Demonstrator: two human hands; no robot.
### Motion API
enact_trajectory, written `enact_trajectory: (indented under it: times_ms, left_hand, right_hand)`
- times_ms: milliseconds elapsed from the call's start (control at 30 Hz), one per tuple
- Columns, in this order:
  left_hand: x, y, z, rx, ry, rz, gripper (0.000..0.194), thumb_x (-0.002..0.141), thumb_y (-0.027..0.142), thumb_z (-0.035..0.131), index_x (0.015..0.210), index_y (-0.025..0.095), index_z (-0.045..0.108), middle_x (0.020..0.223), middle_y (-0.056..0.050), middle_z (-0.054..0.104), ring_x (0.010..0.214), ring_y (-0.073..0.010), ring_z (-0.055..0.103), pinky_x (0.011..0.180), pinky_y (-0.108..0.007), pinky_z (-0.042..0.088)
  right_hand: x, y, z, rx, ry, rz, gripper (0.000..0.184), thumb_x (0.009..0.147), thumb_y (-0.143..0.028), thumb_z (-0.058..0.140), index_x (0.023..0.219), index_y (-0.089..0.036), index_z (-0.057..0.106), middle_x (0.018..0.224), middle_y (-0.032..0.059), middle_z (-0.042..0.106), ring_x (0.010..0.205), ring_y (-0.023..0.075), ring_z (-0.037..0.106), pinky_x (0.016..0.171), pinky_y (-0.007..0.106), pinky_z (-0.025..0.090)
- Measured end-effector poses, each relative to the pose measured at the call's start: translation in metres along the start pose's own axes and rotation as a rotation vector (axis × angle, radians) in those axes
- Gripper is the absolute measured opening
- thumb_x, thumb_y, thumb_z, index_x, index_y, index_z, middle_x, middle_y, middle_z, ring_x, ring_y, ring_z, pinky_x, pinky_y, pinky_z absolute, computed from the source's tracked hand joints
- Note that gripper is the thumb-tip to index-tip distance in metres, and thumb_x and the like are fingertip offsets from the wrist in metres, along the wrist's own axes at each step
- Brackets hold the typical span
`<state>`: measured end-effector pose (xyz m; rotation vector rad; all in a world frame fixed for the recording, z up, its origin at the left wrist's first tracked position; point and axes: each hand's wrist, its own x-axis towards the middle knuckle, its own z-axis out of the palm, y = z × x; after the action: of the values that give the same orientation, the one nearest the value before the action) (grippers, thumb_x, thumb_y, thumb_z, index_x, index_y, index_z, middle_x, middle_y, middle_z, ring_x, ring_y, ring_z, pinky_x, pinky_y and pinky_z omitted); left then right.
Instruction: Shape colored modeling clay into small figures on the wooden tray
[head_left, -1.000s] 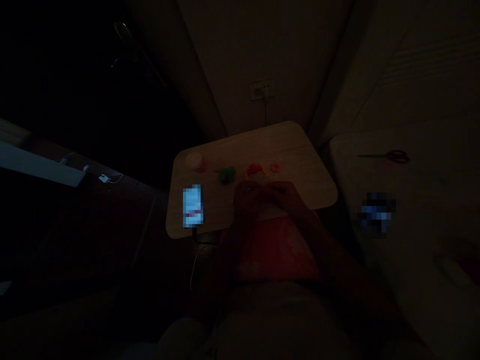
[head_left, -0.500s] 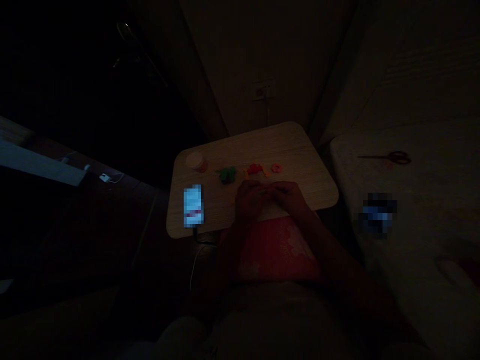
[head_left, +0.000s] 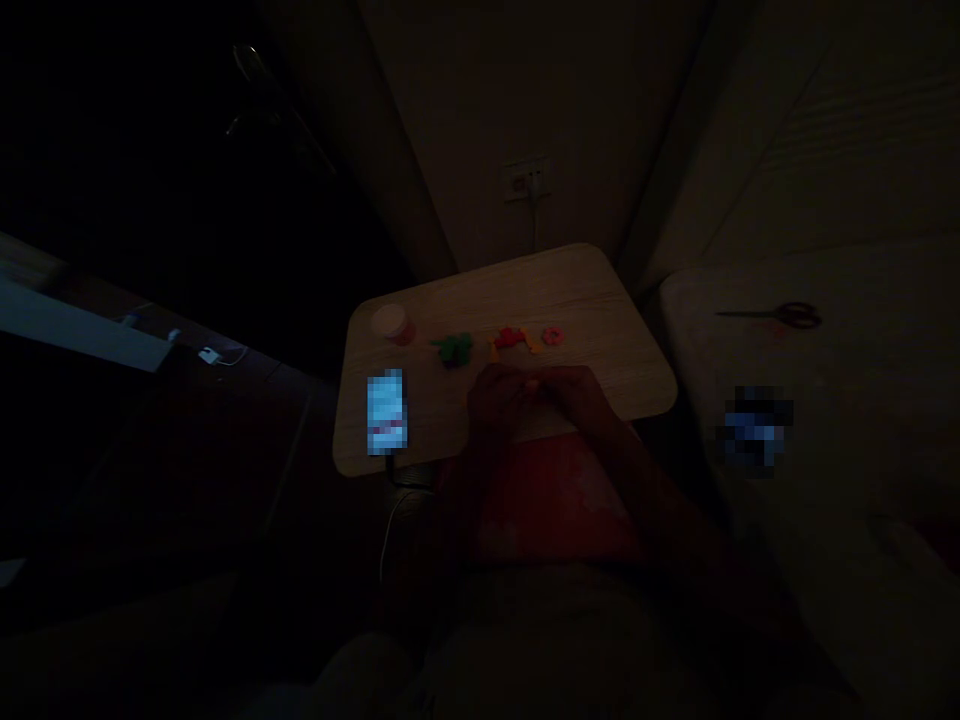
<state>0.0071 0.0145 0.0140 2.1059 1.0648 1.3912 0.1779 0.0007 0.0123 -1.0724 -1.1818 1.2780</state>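
I see left fingers (head_left: 496, 372) and right fingers (head_left: 566, 376) pinching an orange bit (head_left: 532, 384) between them; beyond them lies a red piece (head_left: 509, 337), leftward a green piece (head_left: 454, 349).

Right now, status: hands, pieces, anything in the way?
Left hand, right hand together, orange bit between. Green piece, red piece beyond. Dimness hides grip; phone left, clear of hands.

tabletop (head_left: 555, 280): wood-grained, smooth | door handle (head_left: 250, 66): shiny, metallic | tub (head_left: 393, 324): plastic-looking | green piece (head_left: 454, 349): matt
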Motion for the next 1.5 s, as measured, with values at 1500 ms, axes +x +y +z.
enact_trajectory:
  times_ms: [1500]
  left_hand:
    - [0.0006, -0.0072, 0.0060, -0.132, -0.088, 0.001, 0.031, 0.101, 0.044, 0.060, 0.105, 0.020, 0.079, 0.098, -0.007, 0.063, 0.094, -0.0194, 0.062, 0.085, -0.034, 0.054]
  right_hand:
    - [-0.0007, 0.0039, -0.0007, 0.053, 0.050, 0.040, 0.027, 0.071, -0.045, 0.085, 0.082, -0.021, 0.080, 0.075, 0.0040, 0.077, 0.064, 0.0155, 0.064, 0.060, 0.028, 0.052]
